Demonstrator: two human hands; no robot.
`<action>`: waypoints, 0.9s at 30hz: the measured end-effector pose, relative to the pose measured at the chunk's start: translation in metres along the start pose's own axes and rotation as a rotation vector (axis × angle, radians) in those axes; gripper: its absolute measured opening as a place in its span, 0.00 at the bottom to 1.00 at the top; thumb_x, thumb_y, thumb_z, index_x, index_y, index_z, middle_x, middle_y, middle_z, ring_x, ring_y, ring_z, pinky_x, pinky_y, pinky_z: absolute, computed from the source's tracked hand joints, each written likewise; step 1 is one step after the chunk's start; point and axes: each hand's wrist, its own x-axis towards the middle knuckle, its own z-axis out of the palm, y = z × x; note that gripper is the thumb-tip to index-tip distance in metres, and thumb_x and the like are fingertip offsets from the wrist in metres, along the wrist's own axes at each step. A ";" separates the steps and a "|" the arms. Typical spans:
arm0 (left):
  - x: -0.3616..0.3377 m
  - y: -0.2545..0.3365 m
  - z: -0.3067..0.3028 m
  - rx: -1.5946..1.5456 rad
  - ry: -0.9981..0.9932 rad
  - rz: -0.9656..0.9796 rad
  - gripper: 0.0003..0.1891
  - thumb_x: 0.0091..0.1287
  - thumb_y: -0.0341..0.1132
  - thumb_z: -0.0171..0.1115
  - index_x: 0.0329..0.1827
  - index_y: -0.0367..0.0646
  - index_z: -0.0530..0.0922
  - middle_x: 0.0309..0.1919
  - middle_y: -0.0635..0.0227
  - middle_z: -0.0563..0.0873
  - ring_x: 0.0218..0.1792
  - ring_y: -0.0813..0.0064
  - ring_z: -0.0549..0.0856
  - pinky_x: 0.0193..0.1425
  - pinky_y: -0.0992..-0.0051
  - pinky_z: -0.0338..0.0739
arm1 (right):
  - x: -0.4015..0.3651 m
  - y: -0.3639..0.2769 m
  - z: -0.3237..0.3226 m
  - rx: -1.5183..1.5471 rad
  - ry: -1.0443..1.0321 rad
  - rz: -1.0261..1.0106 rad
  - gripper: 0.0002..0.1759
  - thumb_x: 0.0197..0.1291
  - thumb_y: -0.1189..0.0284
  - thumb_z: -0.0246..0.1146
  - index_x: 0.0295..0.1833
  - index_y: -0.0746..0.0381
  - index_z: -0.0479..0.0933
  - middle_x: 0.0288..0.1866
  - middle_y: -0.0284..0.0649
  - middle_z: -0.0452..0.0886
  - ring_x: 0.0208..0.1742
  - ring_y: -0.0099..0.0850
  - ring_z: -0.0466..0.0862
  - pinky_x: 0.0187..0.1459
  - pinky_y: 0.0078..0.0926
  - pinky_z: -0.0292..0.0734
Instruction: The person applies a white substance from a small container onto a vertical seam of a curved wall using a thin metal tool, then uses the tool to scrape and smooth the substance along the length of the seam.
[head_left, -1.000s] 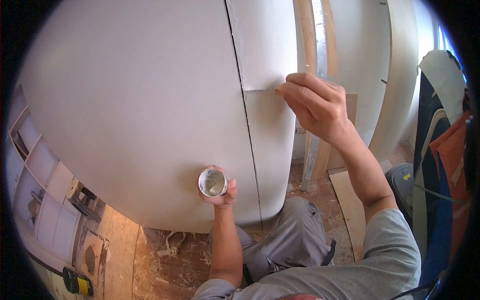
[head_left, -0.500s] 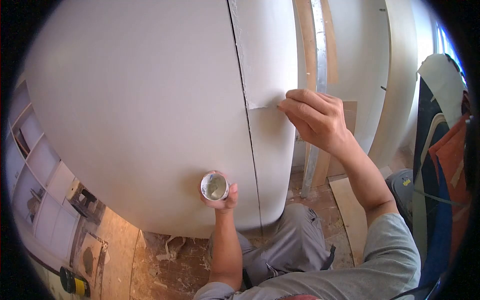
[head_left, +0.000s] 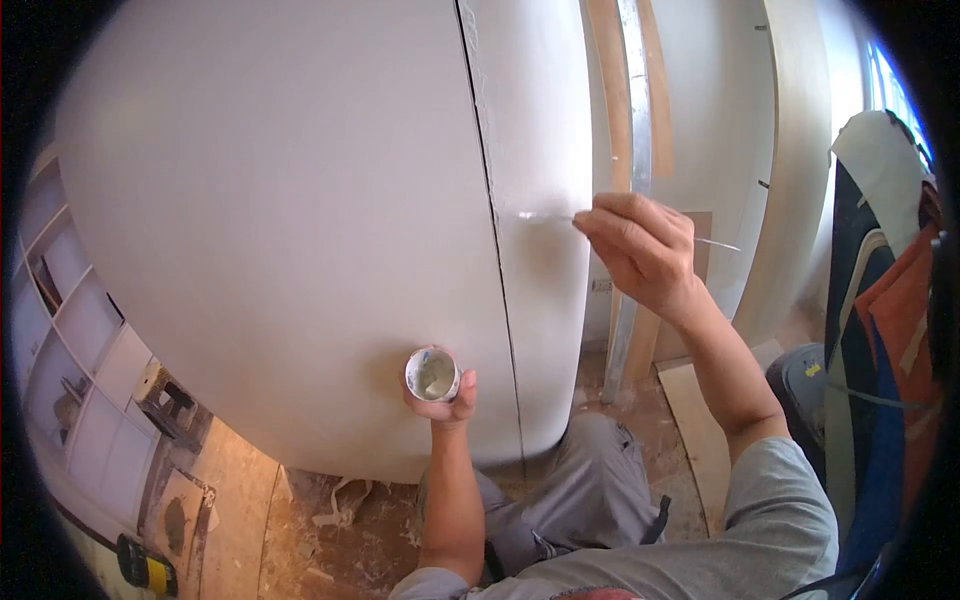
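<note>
My left hand (head_left: 440, 405) is wrapped round a small white cup (head_left: 433, 378), held upright before the panel. Pale wet-looking stuff lies inside the cup, with a blue spot near its rim. In a pinch, my right hand (head_left: 645, 245) grips a thin stick-like tool (head_left: 718, 243). Its whitish tip points left at the panel, just right of the dark seam; contact cannot be made out. The big white panel (head_left: 270, 190) has a narrow dark gap running top to bottom, ragged along its upper right side.
A metal strip (head_left: 637, 110) and wooden boards stand behind the panel's right edge. White shelving (head_left: 90, 330) is at far left, near a small stool (head_left: 165, 400). Scraps litter the brown floor (head_left: 340, 530). A dark rounded object (head_left: 800, 385) is beside my right arm.
My right hand has moved right and slightly down, drawing the tool's tip away from the seam. The tool's rear end now shows behind the hand. My left hand and the cup have barely shifted.
</note>
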 end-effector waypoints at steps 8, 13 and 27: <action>0.002 0.006 0.005 0.001 0.027 -0.035 0.28 0.64 0.43 0.82 0.58 0.34 0.78 0.44 0.61 0.87 0.42 0.69 0.86 0.47 0.68 0.83 | 0.011 0.006 0.000 0.050 -0.144 -0.023 0.13 0.55 0.80 0.82 0.44 0.55 0.91 0.43 0.31 0.91 0.36 0.29 0.92 0.31 0.29 0.87; 0.001 0.004 0.004 0.010 0.033 -0.054 0.28 0.63 0.42 0.82 0.58 0.35 0.78 0.43 0.62 0.87 0.41 0.69 0.86 0.47 0.68 0.83 | 0.028 0.008 0.003 -0.003 -0.155 -0.055 0.11 0.57 0.78 0.81 0.44 0.55 0.91 0.43 0.30 0.91 0.36 0.30 0.92 0.30 0.30 0.85; 0.009 0.022 0.013 0.022 0.034 -0.093 0.26 0.62 0.44 0.83 0.54 0.35 0.81 0.41 0.63 0.87 0.41 0.70 0.86 0.48 0.68 0.84 | 0.084 0.038 0.012 -0.089 -0.007 -0.088 0.07 0.63 0.79 0.79 0.44 0.57 0.90 0.44 0.29 0.91 0.33 0.29 0.90 0.27 0.29 0.84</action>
